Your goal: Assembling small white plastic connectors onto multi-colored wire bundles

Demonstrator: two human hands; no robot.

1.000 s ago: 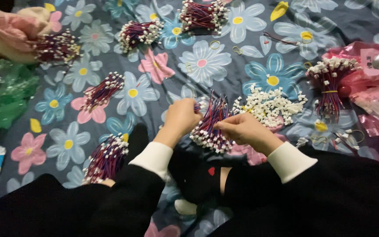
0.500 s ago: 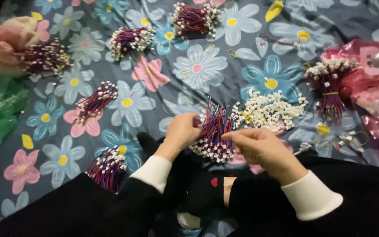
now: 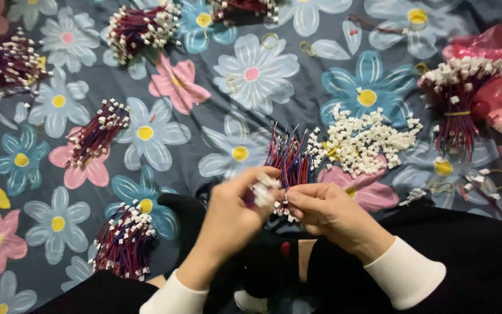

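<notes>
Left hand grips a bunch of thin red-and-blue wires; right hand pinches a wire end, apparently fitting small white plastic connectors heaped just beyond.

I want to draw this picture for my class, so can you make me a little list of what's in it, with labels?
Surface: flowered cloth in blue, pink and white
Left hand: pinches small white connectors at the wire ends
Right hand: fingers on the same wire bundle, red and blue, tips fanned upward
Loose pile: white connectors beside the bundle
Finished bundles: one near left, one mid left, one right
</notes>
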